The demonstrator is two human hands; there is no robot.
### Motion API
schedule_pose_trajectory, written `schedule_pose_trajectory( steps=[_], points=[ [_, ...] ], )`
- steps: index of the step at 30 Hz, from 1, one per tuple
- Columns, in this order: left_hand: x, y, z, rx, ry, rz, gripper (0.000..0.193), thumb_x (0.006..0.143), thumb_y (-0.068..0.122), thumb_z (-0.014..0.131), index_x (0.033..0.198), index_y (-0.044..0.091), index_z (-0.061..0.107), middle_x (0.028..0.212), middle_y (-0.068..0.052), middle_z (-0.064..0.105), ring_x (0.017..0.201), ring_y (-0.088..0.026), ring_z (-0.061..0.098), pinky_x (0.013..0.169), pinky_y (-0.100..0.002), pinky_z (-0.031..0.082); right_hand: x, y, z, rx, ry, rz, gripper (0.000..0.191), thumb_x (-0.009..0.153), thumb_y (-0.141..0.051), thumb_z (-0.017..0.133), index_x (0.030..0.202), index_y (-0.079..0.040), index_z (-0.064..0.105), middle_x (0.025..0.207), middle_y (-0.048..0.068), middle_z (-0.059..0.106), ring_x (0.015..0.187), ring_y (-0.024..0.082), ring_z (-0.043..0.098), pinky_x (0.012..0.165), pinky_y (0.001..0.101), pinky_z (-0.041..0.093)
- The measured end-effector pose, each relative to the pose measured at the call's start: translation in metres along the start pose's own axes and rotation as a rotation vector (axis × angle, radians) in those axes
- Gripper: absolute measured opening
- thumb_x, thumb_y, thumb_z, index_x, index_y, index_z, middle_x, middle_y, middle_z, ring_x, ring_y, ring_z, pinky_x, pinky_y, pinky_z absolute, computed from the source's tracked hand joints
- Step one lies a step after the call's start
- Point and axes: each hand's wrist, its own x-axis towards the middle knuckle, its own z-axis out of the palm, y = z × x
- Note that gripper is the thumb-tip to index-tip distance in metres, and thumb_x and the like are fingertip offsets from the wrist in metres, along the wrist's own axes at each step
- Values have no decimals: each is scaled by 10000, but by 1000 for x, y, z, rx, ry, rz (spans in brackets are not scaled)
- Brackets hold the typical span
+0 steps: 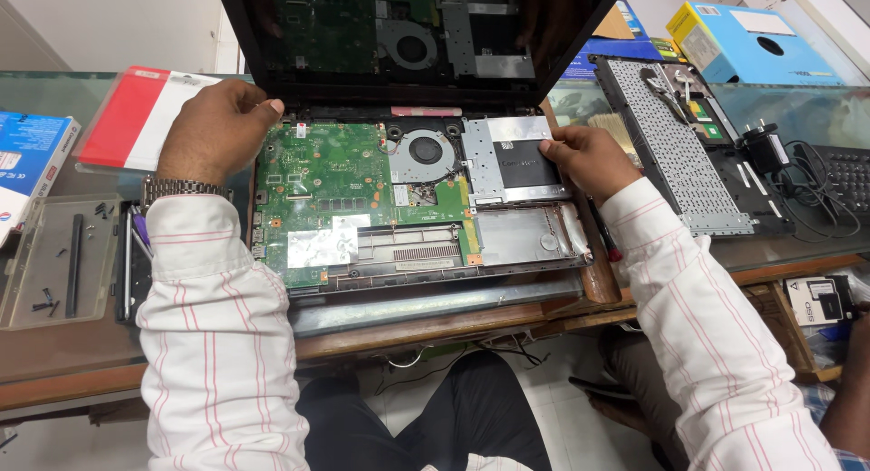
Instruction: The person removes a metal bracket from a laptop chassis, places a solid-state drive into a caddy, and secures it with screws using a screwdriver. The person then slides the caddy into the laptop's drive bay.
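The opened laptop base (399,208) lies between the two hands, its keyboard deck removed so the green motherboard (331,195), cooling fan (424,151) and drive bay are exposed.

The left hand (217,127) rests curled on the base's upper left corner by the hinge, closed against the edge and holding nothing loose, seemingly to steady the chassis.

The right hand (587,158) grips the right edge of the drive in its silver caddy (512,158), fingers pinched on it, thumb on top, as suits sliding it sideways in its bay.

The screen (417,32) stands tilted up beyond both hands.

The detached keyboard panel (675,149) lies right of the right hand, out of the way.

A clear tray with small screws (59,258) sits left of the left wrist, keeping fasteners together.
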Motion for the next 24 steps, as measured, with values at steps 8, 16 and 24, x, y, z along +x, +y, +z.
schedule_pose_trajectory(
  steps=[8, 16, 24],
  points=[
    [0, -1, 1, 12, 2, -4, 467, 990, 474, 650, 1217, 71, 712, 1113, -153, 730, 1046, -316, 694, 903, -472, 540, 2, 4, 0, 94, -12, -4, 387, 979, -258, 688, 1282, -18, 681, 857, 27, 666, 682, 96, 551, 603, 262, 471],
    [-1, -1, 1, 0, -7, -11, 456, 995, 465, 649, 1199, 63, 720, 1082, -156, 740, 1018, -312, 711, 900, -464, 547, 6, 5, -4, 250, -61, 66, 334, 984, -208, 661, 1265, -30, 686, 901, 0, 695, 717, 88, 563, 648, 236, 471],
    [0, -4, 1, -9, 6, 21, 458, 985, 462, 662, 1191, 57, 721, 1080, -160, 737, 1012, -320, 709, 890, -463, 546, 4, 15, -14, 311, -66, 107, 322, 975, -191, 660, 1255, -35, 686, 922, -19, 702, 735, 74, 571, 630, 224, 464]
  ],
)
